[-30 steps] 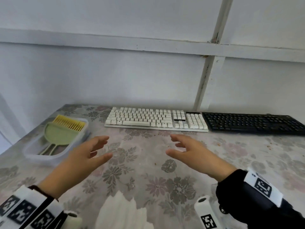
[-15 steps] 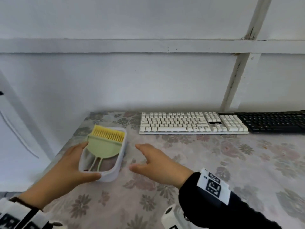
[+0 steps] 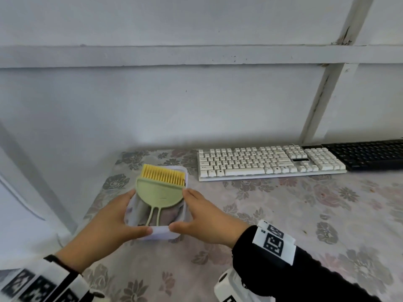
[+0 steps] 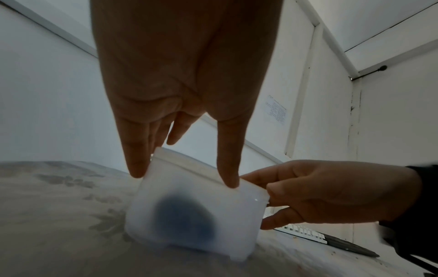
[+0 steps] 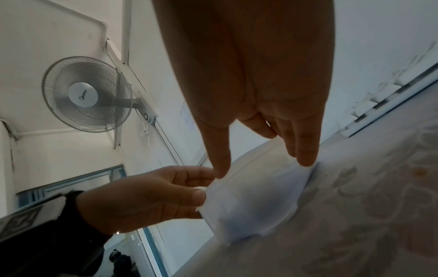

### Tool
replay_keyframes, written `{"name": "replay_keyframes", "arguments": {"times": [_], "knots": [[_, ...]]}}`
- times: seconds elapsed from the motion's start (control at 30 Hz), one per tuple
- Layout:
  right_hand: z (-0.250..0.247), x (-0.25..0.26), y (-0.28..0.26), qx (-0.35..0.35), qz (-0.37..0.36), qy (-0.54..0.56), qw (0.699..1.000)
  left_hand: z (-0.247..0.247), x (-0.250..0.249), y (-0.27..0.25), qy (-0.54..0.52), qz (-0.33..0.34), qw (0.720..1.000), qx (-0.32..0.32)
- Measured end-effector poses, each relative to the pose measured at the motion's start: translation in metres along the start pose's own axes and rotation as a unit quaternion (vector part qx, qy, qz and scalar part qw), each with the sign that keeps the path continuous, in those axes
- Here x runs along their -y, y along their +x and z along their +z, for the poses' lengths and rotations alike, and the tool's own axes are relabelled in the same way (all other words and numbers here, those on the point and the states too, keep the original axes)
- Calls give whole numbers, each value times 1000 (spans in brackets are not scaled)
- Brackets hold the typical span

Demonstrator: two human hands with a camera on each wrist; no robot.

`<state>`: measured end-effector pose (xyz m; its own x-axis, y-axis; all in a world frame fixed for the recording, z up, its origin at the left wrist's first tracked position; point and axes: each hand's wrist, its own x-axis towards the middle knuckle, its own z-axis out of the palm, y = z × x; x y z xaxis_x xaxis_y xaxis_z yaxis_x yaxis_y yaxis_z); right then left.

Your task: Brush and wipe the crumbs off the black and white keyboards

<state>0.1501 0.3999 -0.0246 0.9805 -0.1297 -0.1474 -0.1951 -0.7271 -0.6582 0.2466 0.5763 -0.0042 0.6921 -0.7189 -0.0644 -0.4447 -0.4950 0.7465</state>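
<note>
Left hand (image 3: 104, 223) and right hand (image 3: 207, 221) clasp the tub (image 3: 161, 233) between them, likely to bring its brush (image 3: 161, 188) closer.

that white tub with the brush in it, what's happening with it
A person has both hands on the translucent tub: the left hand grips its left side and the right hand its right. A green brush with yellow bristles lies inside. The white keyboard and black keyboard sit untouched at the back of the flowered table, so no brushing has begun.
</note>
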Motion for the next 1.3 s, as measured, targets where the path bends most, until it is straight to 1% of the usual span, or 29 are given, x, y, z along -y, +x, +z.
{"name": "replay_keyframes", "arguments": {"times": [0.17, 0.37, 0.53, 0.77, 0.93, 1.1, 1.23, 1.3], "knots": [[-12, -8, 30, -14, 9, -24, 1000, 2, 7, 35, 18, 8, 999, -31], [-27, -14, 62, -21, 30, -42, 998, 1, 7, 75, 17, 28, 999, -36], [-35, -18, 88, -32, 54, -46, 997, -2, 5, 100, 36, -1, 999, -40], [-46, -21, 111, -36, 72, -72, 994, -5, 4, 123, 52, -21, 998, -41], [-45, -25, 121, -57, 68, -70, 994, -4, 9, 134, 45, -26, 997, -49], [-47, -28, 122, -52, 61, -88, 993, -4, 15, 140, 50, -37, 997, -52], [-53, -29, 111, -37, 51, -82, 995, -3, 12, 138, 54, -19, 997, -55], [-59, -29, 99, -43, 42, -53, 997, -1, 13, 136, 63, 9, 996, -58]]}}
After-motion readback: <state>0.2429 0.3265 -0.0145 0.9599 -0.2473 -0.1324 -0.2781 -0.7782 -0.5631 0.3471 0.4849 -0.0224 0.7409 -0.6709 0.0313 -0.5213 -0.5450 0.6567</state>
